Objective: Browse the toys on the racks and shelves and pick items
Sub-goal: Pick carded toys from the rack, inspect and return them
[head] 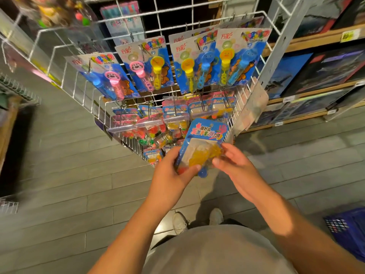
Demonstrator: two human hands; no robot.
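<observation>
- Got a blue toy pack (204,135) in both hands, held out in front of the white wire rack (138,34), just below the lower rows.
- My left hand (173,171) grips the pack's bottom left corner, fingers curled behind the card and thumb across the front near the bottom edge.
- My right hand (233,165) is on the right side, thumb and fingers pinching the clear blister with the yellow squishy stuff inside.
- Pack is tilted a bit, top leaning toward the rack, red and blue bits showing at the bottom.
- Top row of the rack has bubble wand cards (197,64) hanging on hooks, in pink, yellow and blue.
- Below them hang more small packs (173,113) like mine, crowded together.
- Wooden shelves (316,40) with dark boxes sit off to the right, and a blue basket (347,226) is on the floor by my right side.
</observation>
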